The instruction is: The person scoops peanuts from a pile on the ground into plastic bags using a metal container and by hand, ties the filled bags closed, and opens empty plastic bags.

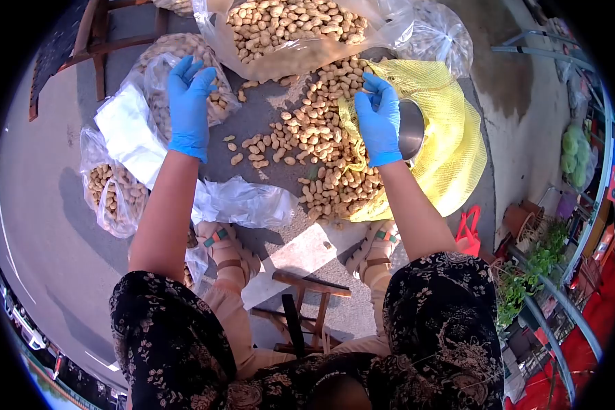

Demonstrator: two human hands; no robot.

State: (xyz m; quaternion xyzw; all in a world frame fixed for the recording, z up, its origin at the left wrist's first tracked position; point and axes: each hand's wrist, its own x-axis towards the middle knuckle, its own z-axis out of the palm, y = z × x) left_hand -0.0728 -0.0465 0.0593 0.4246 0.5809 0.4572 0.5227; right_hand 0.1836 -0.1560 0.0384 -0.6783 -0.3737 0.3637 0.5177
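Both hands wear blue gloves and are raised over the ground. My left hand [188, 109] has its fingers apart and slightly bent, with nothing seen in them; it is in front of a clear plastic bag of peanuts [184, 48]. My right hand [378, 119] is half curled, thumb apart from the fingers, with nothing visible between them. Behind it, a round metal bowl [411, 130] partly shows; whether they touch I cannot tell. Under the bowl spreads a yellow mesh sack [454, 147]. Loose peanuts [318, 126] spill from the sack's mouth across the ground.
A large open plastic bag [280, 65] full of peanuts stands at the top, beside a tied clear bag [441, 37]. White plastic bags [242, 201] and a smaller bag of peanuts [113, 198] lie leftward. A wooden stool [307, 307] is between my feet; a red bag [468, 236] is at right.
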